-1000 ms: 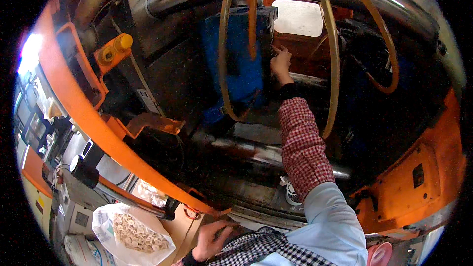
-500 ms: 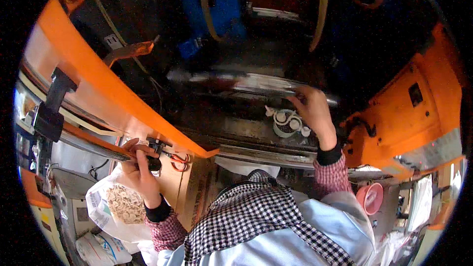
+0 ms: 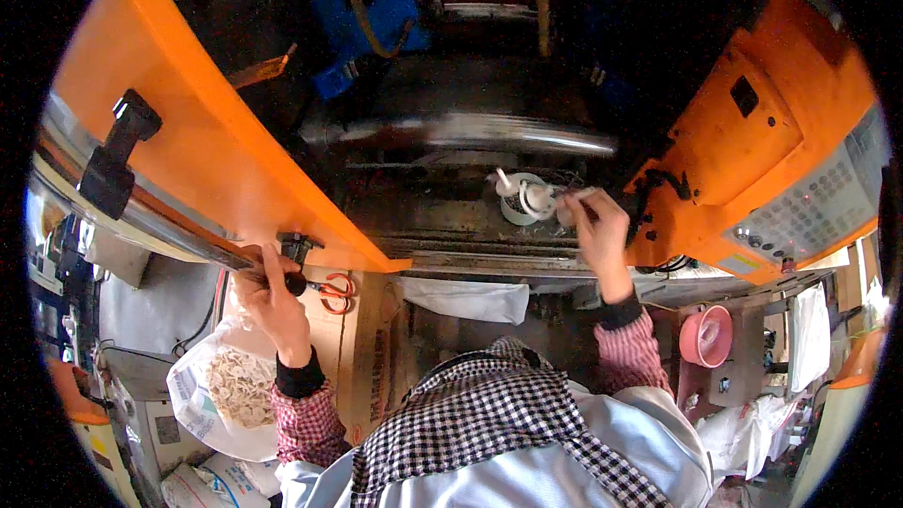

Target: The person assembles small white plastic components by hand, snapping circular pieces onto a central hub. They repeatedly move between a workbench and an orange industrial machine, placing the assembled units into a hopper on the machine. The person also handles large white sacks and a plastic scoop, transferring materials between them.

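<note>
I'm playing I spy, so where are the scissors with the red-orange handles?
In the head view, the scissors are left of centre, on the tan cardboard, just to the right of the person's left hand.

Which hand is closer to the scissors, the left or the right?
The left. The left hand is just to the left of the scissors; the right hand is much farther off, to their right, beside the pale pot.

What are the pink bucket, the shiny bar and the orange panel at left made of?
Pink bucket: probably plastic, smooth and evenly coloured.
Shiny bar: likely polished metal, given its bright streaky reflections.
Orange panel: perhaps painted metal, with soft sheen; plastic is possible.
</note>
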Available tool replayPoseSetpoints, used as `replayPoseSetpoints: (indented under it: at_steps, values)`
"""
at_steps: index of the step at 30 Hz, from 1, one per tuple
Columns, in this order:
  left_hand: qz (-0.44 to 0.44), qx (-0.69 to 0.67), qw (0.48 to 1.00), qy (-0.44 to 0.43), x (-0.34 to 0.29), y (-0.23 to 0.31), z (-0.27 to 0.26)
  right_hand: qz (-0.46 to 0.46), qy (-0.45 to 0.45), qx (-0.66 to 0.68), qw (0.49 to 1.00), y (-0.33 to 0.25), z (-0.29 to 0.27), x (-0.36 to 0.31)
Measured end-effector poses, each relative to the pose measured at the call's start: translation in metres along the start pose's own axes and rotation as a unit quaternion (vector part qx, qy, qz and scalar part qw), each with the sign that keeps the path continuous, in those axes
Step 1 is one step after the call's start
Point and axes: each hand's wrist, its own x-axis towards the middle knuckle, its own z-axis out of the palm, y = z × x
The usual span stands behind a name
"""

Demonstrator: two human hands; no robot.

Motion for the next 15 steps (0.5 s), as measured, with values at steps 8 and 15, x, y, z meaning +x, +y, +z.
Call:
replayPoseSetpoints:
  at_steps: [8,15]
  values:
    - [0.041,-0.082,0.984,-0.153,-0.047,0.023,0.043,-0.035,-0.287,-0.077,0.954,-0.016,-0.099,-0.076]
    - [0.076,-0.124,0.886,-0.441,-0.096,0.059,0.103,0.178,-0.167,-0.032,0.969,-0.030,-0.168,-0.093]
